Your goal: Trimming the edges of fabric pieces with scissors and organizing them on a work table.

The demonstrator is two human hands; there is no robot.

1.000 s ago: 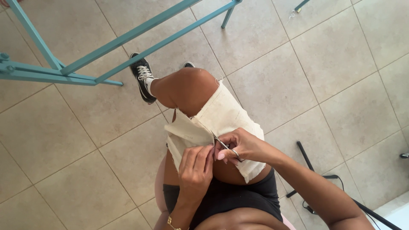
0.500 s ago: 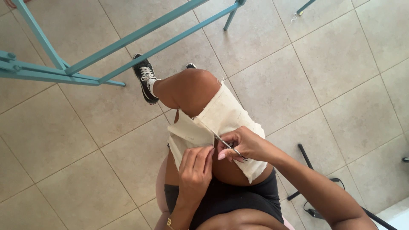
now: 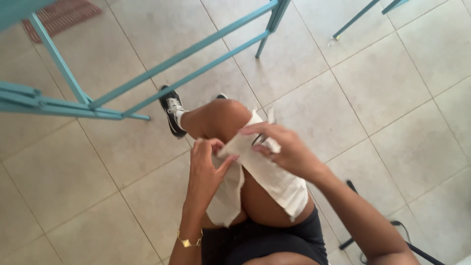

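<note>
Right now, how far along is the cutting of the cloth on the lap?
Done: a slit splits the cloth into two strips over the thigh. In hand: the right hand holds small scissors at its top edge while the left hand pinches it. Left: cannot tell how much.

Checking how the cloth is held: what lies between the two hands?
In the head view, only the white cloth spans between the left hand and right hand, draped over the knee.

Left hand fingers pinched, right hand curled closed, both over raised knee
</note>
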